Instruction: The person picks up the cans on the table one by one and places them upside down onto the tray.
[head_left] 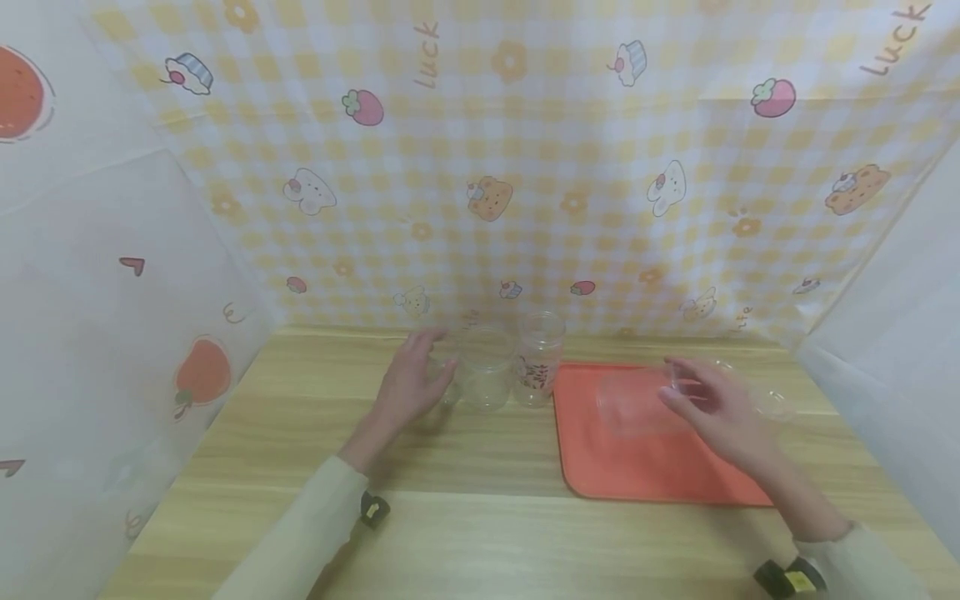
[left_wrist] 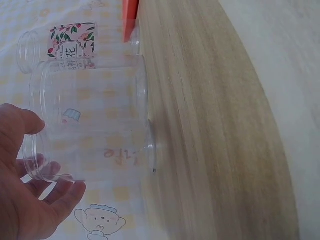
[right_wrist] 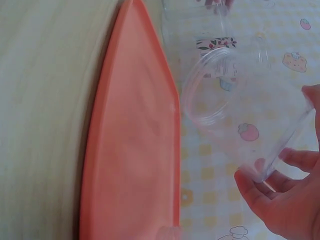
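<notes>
In the head view my right hand [head_left: 716,412] grips a clear plastic jar [head_left: 637,402] near its base. The jar lies sideways in the air above an orange tray [head_left: 607,479], its open mouth [right_wrist: 210,85] turned left in the right wrist view. My left hand [head_left: 408,375] has thumb and fingers curled round the neck of another clear jar [left_wrist: 95,155], which stands upright on the table. Right beside that one is a wide clear jar [head_left: 486,375]. A taller jar with a printed floral label [head_left: 536,371] follows, close to the tray's left edge.
Small clear round pieces [head_left: 772,402] lie by the tray's right side. A yellow checked cloth [head_left: 450,250] hangs behind the wooden table [head_left: 465,533]. White sheets [head_left: 202,275] close off both sides.
</notes>
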